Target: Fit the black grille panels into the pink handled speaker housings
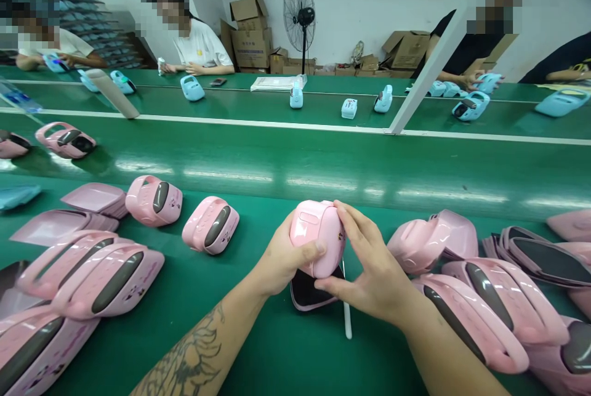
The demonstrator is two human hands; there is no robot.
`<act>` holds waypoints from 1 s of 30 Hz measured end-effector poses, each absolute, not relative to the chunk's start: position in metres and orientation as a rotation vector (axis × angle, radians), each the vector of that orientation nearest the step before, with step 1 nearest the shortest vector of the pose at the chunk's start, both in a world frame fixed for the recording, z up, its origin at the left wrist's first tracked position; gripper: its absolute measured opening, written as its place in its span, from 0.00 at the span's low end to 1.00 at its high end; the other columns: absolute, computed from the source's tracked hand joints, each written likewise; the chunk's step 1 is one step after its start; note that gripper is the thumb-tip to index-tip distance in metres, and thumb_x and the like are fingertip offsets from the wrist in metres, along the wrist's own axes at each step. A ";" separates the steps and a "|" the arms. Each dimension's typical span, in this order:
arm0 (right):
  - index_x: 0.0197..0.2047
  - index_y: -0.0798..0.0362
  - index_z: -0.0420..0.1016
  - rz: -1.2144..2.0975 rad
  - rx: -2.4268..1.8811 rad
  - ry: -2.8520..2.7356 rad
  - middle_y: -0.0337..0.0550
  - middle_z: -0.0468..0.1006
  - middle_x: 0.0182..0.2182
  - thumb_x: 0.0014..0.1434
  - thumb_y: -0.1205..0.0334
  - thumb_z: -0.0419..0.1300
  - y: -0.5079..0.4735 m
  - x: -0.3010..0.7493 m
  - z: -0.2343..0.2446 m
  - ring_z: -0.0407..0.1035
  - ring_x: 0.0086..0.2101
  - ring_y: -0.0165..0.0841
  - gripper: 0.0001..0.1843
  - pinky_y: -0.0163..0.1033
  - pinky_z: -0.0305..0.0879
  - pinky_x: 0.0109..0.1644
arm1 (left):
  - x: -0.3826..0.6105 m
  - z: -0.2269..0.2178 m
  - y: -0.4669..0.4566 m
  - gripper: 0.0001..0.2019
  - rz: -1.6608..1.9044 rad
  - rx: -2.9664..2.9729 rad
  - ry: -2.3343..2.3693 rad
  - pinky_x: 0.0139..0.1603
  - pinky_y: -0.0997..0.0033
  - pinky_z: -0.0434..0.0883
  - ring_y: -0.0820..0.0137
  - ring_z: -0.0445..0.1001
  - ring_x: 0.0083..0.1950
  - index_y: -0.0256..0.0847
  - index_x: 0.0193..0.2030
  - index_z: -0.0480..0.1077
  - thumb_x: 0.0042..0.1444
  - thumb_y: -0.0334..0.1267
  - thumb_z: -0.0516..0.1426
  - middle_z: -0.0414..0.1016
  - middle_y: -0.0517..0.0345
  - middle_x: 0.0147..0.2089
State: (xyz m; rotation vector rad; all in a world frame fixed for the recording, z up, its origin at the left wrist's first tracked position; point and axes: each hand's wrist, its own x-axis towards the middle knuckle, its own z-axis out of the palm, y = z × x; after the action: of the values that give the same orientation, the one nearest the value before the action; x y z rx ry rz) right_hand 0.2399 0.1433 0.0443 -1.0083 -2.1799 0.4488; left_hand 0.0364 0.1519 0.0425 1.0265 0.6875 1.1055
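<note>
My left hand and my right hand together grip a rounded pink plastic casing above the green belt. My right fingers wrap over its top and far side. Just below it lies a pink piece with a dark glossy panel, partly hidden by my hands. A thin white stick lies on the belt beside my right hand. Similar pink casings with dark oval windows lie in heaps on both sides, the nearest being one to the left and one to the right.
Flat pink shells lie at the left. Beyond a white-edged belt divider, a second green belt carries pink casings. Co-workers across the line handle light blue casings. A standing fan and cardboard boxes stand behind them.
</note>
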 end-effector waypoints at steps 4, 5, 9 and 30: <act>0.83 0.42 0.36 0.423 -1.026 -2.178 0.57 0.57 0.76 0.59 0.55 0.74 0.142 0.242 0.048 0.56 0.73 0.56 0.63 0.69 0.61 0.75 | 0.039 0.047 0.151 0.41 1.096 1.007 0.696 0.64 0.50 0.74 0.45 0.76 0.66 0.41 0.68 0.69 0.51 0.50 0.75 0.77 0.39 0.66; 0.83 0.42 0.37 0.414 -1.029 -2.180 0.58 0.57 0.75 0.59 0.55 0.74 0.142 0.242 0.049 0.56 0.73 0.57 0.63 0.69 0.62 0.74 | 0.039 0.048 0.151 0.41 1.101 1.008 0.704 0.65 0.49 0.73 0.45 0.75 0.67 0.42 0.68 0.69 0.50 0.49 0.76 0.76 0.39 0.68; 0.83 0.43 0.37 0.403 -1.036 -2.195 0.58 0.58 0.75 0.59 0.55 0.73 0.141 0.241 0.054 0.57 0.73 0.57 0.62 0.70 0.63 0.74 | 0.038 0.050 0.150 0.40 1.131 1.034 0.748 0.70 0.46 0.70 0.44 0.72 0.71 0.42 0.68 0.69 0.51 0.49 0.75 0.74 0.40 0.70; 0.83 0.42 0.41 0.541 -1.036 -2.161 0.56 0.58 0.72 0.59 0.58 0.74 0.140 0.238 0.058 0.59 0.72 0.55 0.60 0.68 0.61 0.76 | 0.040 0.058 0.144 0.38 1.175 1.121 0.931 0.65 0.46 0.72 0.44 0.75 0.66 0.37 0.66 0.71 0.53 0.53 0.73 0.77 0.38 0.66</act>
State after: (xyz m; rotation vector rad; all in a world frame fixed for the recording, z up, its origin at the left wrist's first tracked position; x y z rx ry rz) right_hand 0.2376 0.1398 0.0578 -1.0365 -2.1606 0.5412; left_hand 0.0403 0.1442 0.0583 1.1214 0.9314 1.1747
